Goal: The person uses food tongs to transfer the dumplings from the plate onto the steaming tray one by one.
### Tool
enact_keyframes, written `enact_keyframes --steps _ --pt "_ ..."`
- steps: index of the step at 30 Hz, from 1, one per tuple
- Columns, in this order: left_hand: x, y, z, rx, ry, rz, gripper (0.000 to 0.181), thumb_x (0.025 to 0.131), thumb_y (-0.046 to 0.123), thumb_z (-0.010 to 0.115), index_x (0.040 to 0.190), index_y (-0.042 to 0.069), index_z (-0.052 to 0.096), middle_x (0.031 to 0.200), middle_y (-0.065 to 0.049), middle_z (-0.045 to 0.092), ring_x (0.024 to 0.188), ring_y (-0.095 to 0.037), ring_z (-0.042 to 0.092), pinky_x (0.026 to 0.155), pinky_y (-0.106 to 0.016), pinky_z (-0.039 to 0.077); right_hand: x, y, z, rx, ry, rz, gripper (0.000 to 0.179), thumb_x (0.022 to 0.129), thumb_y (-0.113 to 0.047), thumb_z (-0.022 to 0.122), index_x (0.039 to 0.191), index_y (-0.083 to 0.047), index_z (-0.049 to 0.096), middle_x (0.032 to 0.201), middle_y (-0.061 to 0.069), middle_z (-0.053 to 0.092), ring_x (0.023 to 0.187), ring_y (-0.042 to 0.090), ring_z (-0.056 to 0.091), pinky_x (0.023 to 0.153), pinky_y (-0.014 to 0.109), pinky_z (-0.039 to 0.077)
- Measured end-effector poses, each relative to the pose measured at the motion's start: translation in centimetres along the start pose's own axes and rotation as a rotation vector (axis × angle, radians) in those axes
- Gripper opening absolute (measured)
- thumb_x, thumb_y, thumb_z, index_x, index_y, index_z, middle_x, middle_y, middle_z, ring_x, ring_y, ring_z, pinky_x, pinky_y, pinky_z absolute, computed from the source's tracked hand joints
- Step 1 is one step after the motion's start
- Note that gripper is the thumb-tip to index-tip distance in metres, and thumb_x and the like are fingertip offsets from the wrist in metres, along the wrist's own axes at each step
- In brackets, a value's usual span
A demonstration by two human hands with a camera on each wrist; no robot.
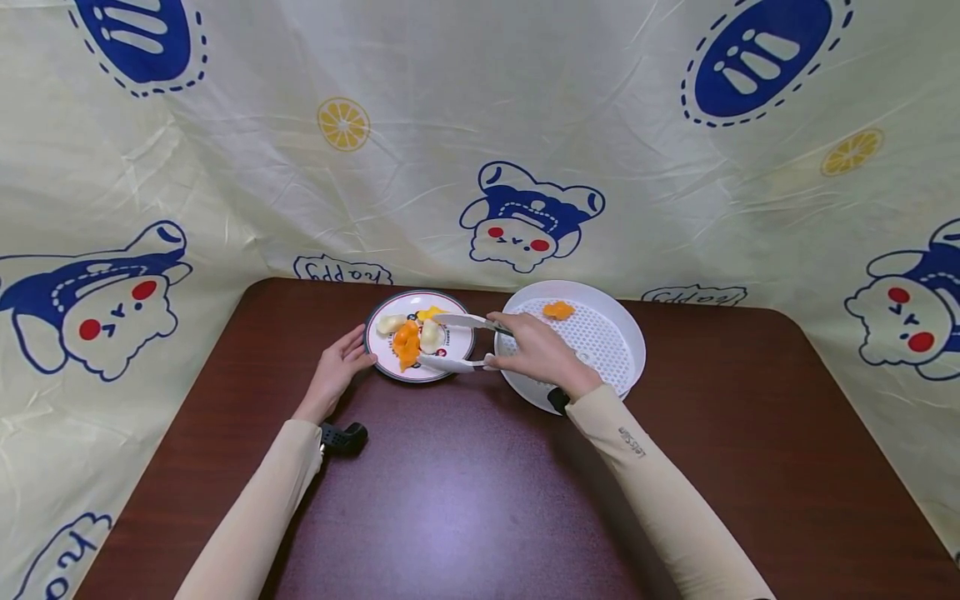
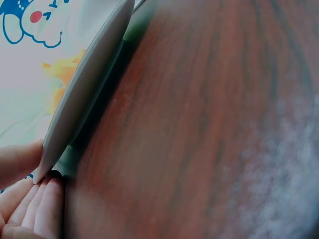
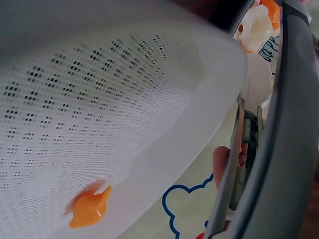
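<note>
On the left of the table is a white plate with a dark rim, bearing an orange piece, pale rounded pieces and a yellow bit. My left hand pinches the plate's left edge, thumb above and fingers below in the left wrist view. With my right hand I grip tongs, whose spread arms reach over the plate on either side of one pale piece. Beneath that hand stands a round white perforated basket, where a glossy orange piece with a pointed tip lies.
Plate and basket stand side by side at the far edge of the dark brown table. A pale patterned cloth hangs right behind that edge. Black straps with cameras sit on both wrists.
</note>
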State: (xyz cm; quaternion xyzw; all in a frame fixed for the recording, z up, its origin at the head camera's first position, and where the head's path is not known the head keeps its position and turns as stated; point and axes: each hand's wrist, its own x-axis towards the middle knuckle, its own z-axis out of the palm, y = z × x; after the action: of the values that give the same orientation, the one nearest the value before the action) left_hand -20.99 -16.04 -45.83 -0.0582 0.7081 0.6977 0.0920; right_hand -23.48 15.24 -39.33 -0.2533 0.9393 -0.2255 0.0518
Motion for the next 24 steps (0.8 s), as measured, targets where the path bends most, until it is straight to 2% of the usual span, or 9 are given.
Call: enact_keyframes --steps 5,13,20,24 --pt "-0.3 0.4 0.0 0.001 0.0 -0.003 0.066 0.093 -0.005 0.055 0.15 -0.002 0.022 0.153 -0.022 0.025 0.137 -0.032 0.031 0.106 -0.038 0.032 0.5 -0.3 -0.1 -0.007 -0.04 0.004 0.068 0.082 -0.032 0.074 0.138 -0.001 0.048 0.129 0.018 0.056 0.115 0.031 0.051 0.101 0.046 0.042" --pt "0.8 -1.3 -0.3 0.033 0.013 0.041 0.065 0.094 0.0 0.056 0.151 0.001 0.024 0.152 -0.02 0.029 0.136 -0.029 0.035 0.105 -0.033 0.034 1.2 -0.7 -0.2 -0.019 -0.075 -0.015 0.06 0.086 -0.025 0.07 0.136 0.0 0.05 0.122 0.018 0.06 0.107 0.031 0.055 0.095 0.043 0.046" --pt "1.0 -1.6 -0.2 0.014 0.015 0.05 0.065 0.093 -0.002 0.056 0.15 0.0 0.025 0.151 -0.019 0.03 0.134 -0.029 0.036 0.104 -0.031 0.036 1.2 -0.8 0.0 -0.042 -0.023 -0.073 0.043 0.09 -0.02 0.065 0.127 0.0 0.058 0.114 0.015 0.065 0.099 0.031 0.059 0.091 0.043 0.047" --pt "0.9 -1.6 -0.3 0.022 0.017 0.04 0.065 0.093 -0.002 0.056 0.15 0.0 0.025 0.151 -0.019 0.03 0.135 -0.029 0.036 0.104 -0.031 0.036 1.0 -0.7 0.1 -0.025 0.013 -0.065 0.038 0.09 -0.017 0.065 0.125 -0.002 0.061 0.11 0.014 0.066 0.095 0.032 0.059 0.087 0.043 0.048"
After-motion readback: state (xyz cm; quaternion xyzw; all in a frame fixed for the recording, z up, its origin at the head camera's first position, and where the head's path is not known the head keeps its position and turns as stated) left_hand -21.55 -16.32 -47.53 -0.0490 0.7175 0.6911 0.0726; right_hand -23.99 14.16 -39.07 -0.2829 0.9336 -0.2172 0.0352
